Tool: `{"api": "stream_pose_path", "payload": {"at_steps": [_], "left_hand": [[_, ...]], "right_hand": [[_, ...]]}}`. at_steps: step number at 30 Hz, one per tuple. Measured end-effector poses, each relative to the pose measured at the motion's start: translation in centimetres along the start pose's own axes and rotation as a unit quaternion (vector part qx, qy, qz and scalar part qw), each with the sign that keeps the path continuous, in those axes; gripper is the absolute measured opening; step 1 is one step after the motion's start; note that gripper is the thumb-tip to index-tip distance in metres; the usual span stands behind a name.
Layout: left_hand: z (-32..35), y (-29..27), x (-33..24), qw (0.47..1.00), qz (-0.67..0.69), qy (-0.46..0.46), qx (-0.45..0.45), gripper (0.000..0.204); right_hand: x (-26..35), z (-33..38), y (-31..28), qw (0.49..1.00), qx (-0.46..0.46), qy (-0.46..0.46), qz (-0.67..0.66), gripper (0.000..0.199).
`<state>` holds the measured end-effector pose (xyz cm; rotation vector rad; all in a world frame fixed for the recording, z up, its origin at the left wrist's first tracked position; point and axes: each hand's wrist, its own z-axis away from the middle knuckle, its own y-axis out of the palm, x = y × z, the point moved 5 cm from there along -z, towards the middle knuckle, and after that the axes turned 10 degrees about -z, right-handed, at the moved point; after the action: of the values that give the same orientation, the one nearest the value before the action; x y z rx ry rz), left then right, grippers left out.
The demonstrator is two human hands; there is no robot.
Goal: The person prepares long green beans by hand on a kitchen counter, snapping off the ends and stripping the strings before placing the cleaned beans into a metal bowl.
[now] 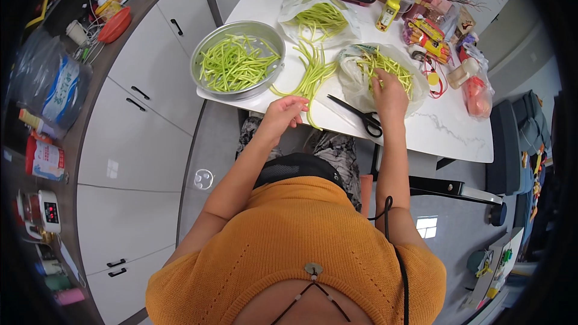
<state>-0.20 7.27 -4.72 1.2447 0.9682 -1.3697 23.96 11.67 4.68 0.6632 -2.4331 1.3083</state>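
My left hand (285, 117) is closed at the table's front edge, its thumb and fingertips pinched on a long green stem, perhaps a garlic scape. Beside it lies a loose bunch of the same stems (316, 72), some ends hanging over the edge. My right hand (390, 91) reaches into an opened plastic bag (355, 84) of short, yellowish-green pieces (397, 71); its fingers curl together, and what they hold is hidden. Between my hands rest black scissors (361, 117). Cut green lengths fill a round metal pan (280, 42) at the left.
Another plastic bag (291, 12) with uncut stems lies at the back. A yellow bottle (388, 14), snack packets (430, 39) and a bag of red fruit (477, 96) crowd the table's right side. White cabinets (132, 138) stand to the left.
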Motion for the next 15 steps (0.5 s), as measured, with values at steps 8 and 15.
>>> {"api": "stream_pose_path", "payload": {"at_steps": [8, 15], "left_hand": [[0.0, -0.1, 0.0, 1.0, 0.005, -0.007, 0.001, 0.024], [0.2, -0.6, -0.1, 1.0, 0.012, 0.004, -0.012, 0.024]], "right_hand": [[3.9, 1.7, 9.2, 0.973, 0.168, -0.114, -0.105, 0.032], [4.1, 1.9, 11.5, 0.972, 0.175, -0.103, -0.118, 0.028]]}}
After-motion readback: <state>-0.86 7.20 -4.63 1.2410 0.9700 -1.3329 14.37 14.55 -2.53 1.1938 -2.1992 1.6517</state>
